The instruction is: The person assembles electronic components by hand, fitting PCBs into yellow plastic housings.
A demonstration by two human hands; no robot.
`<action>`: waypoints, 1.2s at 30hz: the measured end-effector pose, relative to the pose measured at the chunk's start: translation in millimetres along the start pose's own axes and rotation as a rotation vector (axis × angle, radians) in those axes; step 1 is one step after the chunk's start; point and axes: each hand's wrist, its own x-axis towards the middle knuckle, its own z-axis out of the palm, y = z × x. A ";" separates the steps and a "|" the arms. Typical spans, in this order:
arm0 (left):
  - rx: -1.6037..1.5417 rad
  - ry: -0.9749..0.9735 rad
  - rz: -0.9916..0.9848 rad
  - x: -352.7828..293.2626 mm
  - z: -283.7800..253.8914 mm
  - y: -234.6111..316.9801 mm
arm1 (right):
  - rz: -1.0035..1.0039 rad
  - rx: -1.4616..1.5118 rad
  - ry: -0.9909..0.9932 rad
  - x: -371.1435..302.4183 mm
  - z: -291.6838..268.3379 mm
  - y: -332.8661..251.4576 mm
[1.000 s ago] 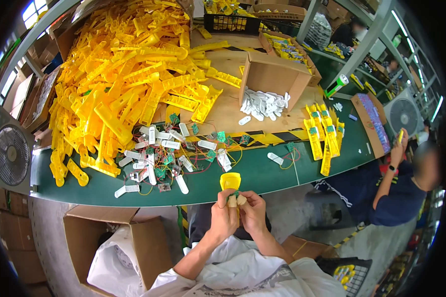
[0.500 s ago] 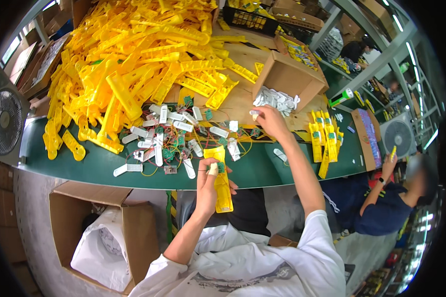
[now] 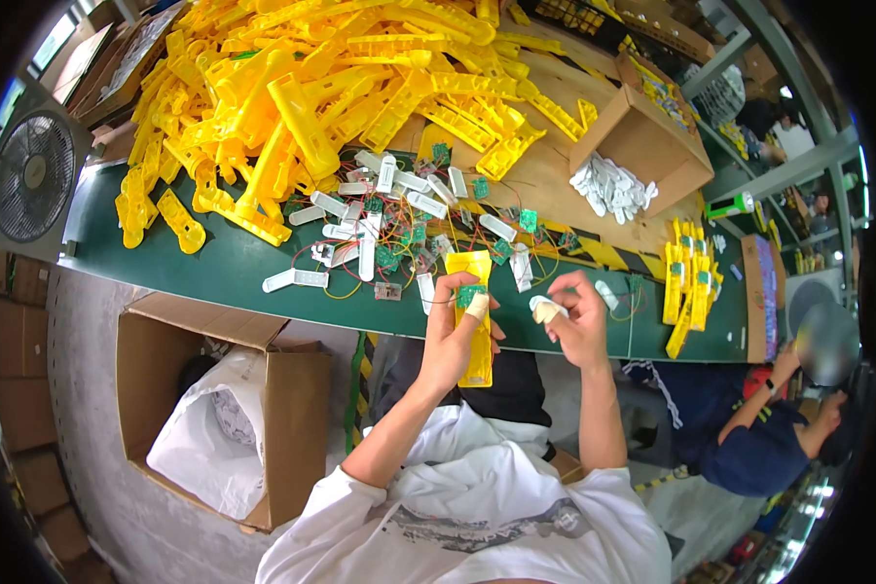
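Observation:
My left hand (image 3: 450,336) grips a long yellow plastic shell (image 3: 476,368) upright in front of me, over the table's near edge. Its thumb, with a pale cover on the tip, presses by a small green circuit board (image 3: 469,293) at the shell's upper part. To the right, my right hand (image 3: 584,326) pinches a small white plastic piece (image 3: 536,305), apart from the shell. Beyond both hands lies a tangle of white plastic cases (image 3: 427,203) with coloured wires and green boards. A tipped cardboard box (image 3: 660,146) at the right has similar white pieces (image 3: 613,191) at its mouth.
A big heap of yellow shells (image 3: 302,122) fills the table's far left. Several yellow shells (image 3: 689,282) lie grouped at the right. A fan (image 3: 37,175) stands at the left, an open carton (image 3: 297,428) below. A co-worker (image 3: 764,438) sits at the right.
My right hand has come back from the cardboard box toward my left hand, with the small white piece in its fingers. My left hand still holds the shell. The view has shifted.

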 end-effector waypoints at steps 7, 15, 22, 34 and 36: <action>0.042 -0.112 -0.068 -4.4 12.0 -14.8 | 0.073 0.437 -0.192 -26.1 21.8 33.5; 0.120 -0.095 -0.145 -9.2 30.0 -43.0 | 0.076 0.281 -0.033 -45.6 0.9 55.1; 0.270 -0.110 -0.169 -4.9 53.8 -57.6 | -0.012 0.464 0.016 -54.5 -19.0 56.7; 0.501 -0.027 -0.027 -25.7 52.9 -52.6 | 0.031 0.747 0.115 -67.4 27.8 75.8; 0.509 -0.019 -0.013 -27.1 52.1 -47.8 | -0.004 0.728 0.161 -66.7 34.5 71.3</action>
